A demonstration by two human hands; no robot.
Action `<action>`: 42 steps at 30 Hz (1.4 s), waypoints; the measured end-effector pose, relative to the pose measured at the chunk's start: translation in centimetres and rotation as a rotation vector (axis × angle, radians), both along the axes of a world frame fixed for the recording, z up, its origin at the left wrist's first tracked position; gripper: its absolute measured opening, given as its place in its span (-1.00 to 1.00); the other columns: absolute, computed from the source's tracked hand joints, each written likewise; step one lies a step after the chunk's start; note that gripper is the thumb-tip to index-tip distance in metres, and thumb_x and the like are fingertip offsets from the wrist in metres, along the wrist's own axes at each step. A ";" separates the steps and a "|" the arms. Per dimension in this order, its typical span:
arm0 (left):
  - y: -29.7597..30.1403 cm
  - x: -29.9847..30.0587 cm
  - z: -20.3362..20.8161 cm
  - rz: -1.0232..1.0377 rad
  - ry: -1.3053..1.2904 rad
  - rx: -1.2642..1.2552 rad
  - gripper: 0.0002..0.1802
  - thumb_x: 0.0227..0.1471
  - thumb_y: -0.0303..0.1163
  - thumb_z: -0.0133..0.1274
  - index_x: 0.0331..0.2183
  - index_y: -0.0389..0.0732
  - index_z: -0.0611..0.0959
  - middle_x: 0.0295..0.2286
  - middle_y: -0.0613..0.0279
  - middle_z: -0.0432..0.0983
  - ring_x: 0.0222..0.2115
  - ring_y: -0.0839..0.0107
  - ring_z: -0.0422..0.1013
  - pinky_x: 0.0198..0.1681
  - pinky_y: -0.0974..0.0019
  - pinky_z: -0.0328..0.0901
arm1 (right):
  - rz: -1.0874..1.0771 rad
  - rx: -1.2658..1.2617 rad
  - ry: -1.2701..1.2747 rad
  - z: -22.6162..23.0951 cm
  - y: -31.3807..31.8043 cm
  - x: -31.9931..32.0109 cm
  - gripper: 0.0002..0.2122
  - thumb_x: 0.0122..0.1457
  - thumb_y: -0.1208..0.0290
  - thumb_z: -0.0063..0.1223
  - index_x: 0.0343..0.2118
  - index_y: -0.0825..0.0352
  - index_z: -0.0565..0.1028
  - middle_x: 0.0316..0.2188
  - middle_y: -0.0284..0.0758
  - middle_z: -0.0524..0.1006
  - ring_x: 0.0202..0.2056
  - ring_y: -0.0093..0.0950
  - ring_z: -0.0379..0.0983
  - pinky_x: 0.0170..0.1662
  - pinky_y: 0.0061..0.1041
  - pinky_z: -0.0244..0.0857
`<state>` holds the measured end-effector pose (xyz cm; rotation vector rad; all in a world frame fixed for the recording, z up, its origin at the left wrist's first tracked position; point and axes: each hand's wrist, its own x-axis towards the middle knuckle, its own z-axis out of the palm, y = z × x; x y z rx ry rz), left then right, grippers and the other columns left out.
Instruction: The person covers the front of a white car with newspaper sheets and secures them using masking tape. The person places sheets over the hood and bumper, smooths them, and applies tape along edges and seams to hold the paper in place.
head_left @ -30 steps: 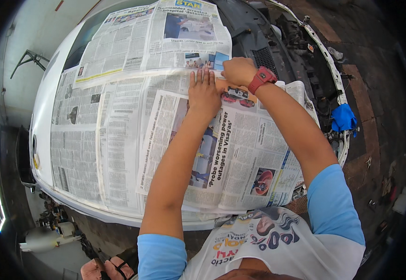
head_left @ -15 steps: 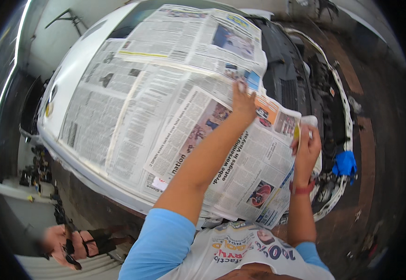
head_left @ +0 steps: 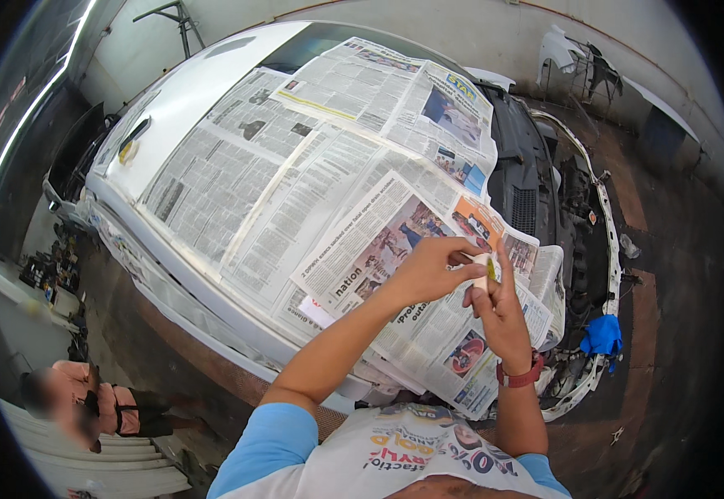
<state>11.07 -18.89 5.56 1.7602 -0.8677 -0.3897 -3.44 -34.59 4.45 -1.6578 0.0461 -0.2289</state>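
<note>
Sheets of newspaper (head_left: 270, 229) cover the windscreen of a white car (head_left: 212, 75), with pale strips of masking tape along some seams. Above the lower sheets, my two hands come together at a small roll of masking tape (head_left: 482, 281), cream with a yellow-green patch. My right hand (head_left: 503, 320) is closed round the roll, its index finger raised. My left hand (head_left: 433, 270) pinches at the roll's upper edge with thumb and fingertips; whether a loose tape end lies between them is too small to make out.
Right of the paper lie the dark cowl (head_left: 512, 166) and the open front frame (head_left: 610, 216), with a blue cloth (head_left: 602, 334) on it. A person in a pinkish top (head_left: 75, 391) is at lower left. Body panels (head_left: 560, 51) stand by the back wall.
My left hand has lifted off the upper newspaper and come back to the tape roll. My right hand has moved left with the roll, leaving the paper's right edge.
</note>
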 end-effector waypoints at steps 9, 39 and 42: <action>11.6 -10.2 4.6 0.393 -0.061 -0.227 -0.95 0.26 -0.56 0.28 -0.22 -0.30 0.72 -0.33 0.29 0.69 -0.25 0.49 0.59 -0.08 0.38 0.45 | 0.340 -0.096 -0.080 3.6 6.4 -8.3 -0.40 0.55 0.40 0.01 0.56 0.33 0.13 -0.44 -0.28 0.68 -0.35 -0.49 0.65 -0.14 -0.41 0.51; 11.0 -30.2 8.4 0.101 -0.580 -0.001 -0.65 0.03 -0.52 0.47 -0.08 -0.18 0.84 -0.31 0.16 0.76 -0.34 0.22 0.69 -0.27 0.22 0.51 | 0.045 -0.076 -0.537 2.4 5.9 -23.2 -0.32 0.21 0.25 0.58 0.34 0.32 0.50 -0.07 -0.37 0.63 -0.16 -0.64 0.47 -0.06 -0.57 0.38; 15.8 -30.1 7.7 0.168 -0.593 -0.032 -0.64 0.03 -0.51 0.46 -0.08 -0.16 0.84 -0.32 0.17 0.75 -0.34 0.20 0.67 -0.29 0.18 0.48 | 0.097 -0.029 -0.232 2.1 11.6 -23.7 -0.47 0.22 0.35 0.56 0.22 0.29 0.59 -0.21 -0.41 0.65 -0.27 -0.68 0.46 -0.16 -0.57 0.37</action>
